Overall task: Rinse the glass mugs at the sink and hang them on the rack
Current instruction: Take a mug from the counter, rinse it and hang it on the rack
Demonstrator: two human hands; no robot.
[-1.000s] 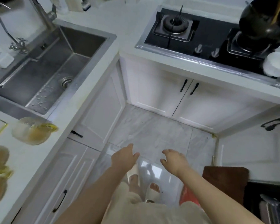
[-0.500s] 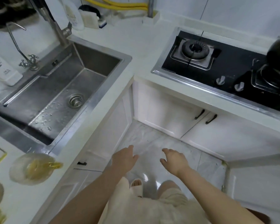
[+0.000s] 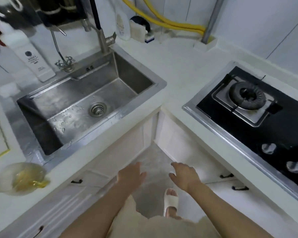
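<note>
A glass mug with a yellow handle (image 3: 20,179) lies on its side on the white counter at the lower left, near the steel sink (image 3: 141,79). The sink basin is wet and holds no mug. Its tall tap (image 3: 101,38) rises at the back rim. My left hand (image 3: 130,175) and my right hand (image 3: 185,176) hang in front of me over the floor, below the counter edge, fingers apart, each holding nothing. Both are well right of the mug. A gold-edged frame (image 3: 0,134), possibly the rack, shows at the far left edge.
A black gas hob (image 3: 248,107) with two knobs fills the right counter. A white dispenser bottle (image 3: 29,57), a second small tap (image 3: 64,63), a detergent bottle (image 3: 122,23) and a sponge (image 3: 138,31) stand behind the sink. White cabinet doors line the corner below.
The view has tilted up and swung left, bringing the sink and back wall into frame. Both hands stay open in front of me in much the same pose. The mug has not moved.
</note>
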